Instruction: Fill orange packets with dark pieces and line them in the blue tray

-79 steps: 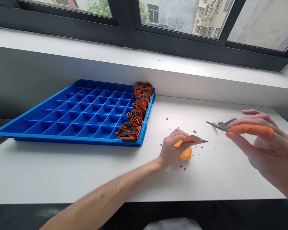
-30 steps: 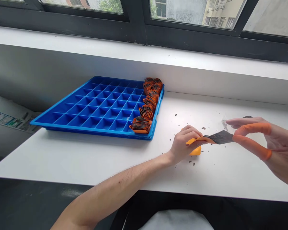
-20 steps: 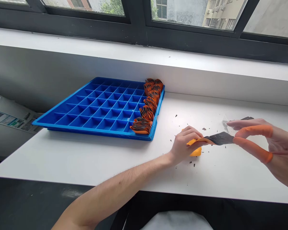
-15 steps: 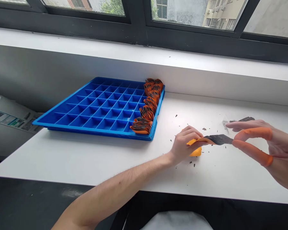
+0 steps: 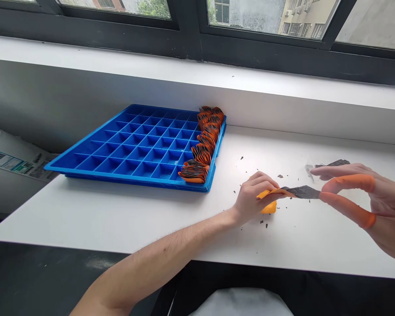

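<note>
Pinching dark sheet (image 5: 304,192), right fingers (image 5: 347,208), and orange piece (image 5: 277,192), left fingers (image 5: 261,180), I judge progress early: folded stacks (image 5: 195,171) line only the tray (image 5: 118,178)'s right side.

White table (image 5: 145,224) under blue tray (image 5: 128,186)

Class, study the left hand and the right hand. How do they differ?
The right hand wears orange covers on its thumb and one finger; the left hand shows none. The left hand pinches the orange end of the strip, the right hand its dark end. Both hands hold that same strip above the white surface.
</note>
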The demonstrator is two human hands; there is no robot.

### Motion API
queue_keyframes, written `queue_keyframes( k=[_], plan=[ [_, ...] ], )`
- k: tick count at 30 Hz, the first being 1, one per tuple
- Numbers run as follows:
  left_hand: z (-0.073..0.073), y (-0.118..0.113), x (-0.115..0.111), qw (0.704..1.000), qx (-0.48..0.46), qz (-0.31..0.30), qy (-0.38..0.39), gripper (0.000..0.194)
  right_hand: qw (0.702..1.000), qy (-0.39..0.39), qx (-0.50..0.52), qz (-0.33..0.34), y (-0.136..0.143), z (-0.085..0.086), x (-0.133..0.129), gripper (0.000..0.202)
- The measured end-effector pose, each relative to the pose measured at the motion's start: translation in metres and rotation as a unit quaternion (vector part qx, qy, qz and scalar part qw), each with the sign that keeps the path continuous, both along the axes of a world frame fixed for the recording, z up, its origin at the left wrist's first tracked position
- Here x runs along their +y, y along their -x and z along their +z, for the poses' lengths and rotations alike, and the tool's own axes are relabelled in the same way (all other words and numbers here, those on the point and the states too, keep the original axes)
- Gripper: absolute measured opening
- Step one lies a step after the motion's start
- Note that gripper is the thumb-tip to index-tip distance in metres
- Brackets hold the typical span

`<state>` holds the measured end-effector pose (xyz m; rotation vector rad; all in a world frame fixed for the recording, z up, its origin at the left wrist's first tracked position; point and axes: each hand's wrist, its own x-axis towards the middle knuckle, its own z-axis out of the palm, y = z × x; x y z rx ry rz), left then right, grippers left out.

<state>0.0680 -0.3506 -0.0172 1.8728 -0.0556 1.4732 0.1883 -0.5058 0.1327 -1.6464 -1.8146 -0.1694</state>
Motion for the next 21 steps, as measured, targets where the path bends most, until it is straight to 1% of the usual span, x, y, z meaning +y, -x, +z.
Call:
queue_keyframes(
  k=[5,10,15,21],
  plan=[
    [-0.0005,-0.0001,0.0005,1.0,0.002,0.0,-0.005,0.022,1.0,0.004,0.0,0.005,0.0019,0.0007,-0.0005,0.002],
    [-0.0009,0.0014,0.001,1.0,0.011,-0.001,-0.006,0.021,1.0,0.006,0.004,-0.022,0.0042,0.0004,-0.0002,0.006],
    [0.0007,0.0012,0.0013,1.0,0.005,-0.003,-0.004,0.023,0.999,0.022,0.049,-0.002,0.0017,-0.0002,-0.0027,0.003],
    [0.0004,0.0007,0.0011,1.0,0.003,-0.005,0.0,0.021,0.999,0.006,0.032,0.022,-0.0008,-0.001,-0.0033,0.006]
  ],
)
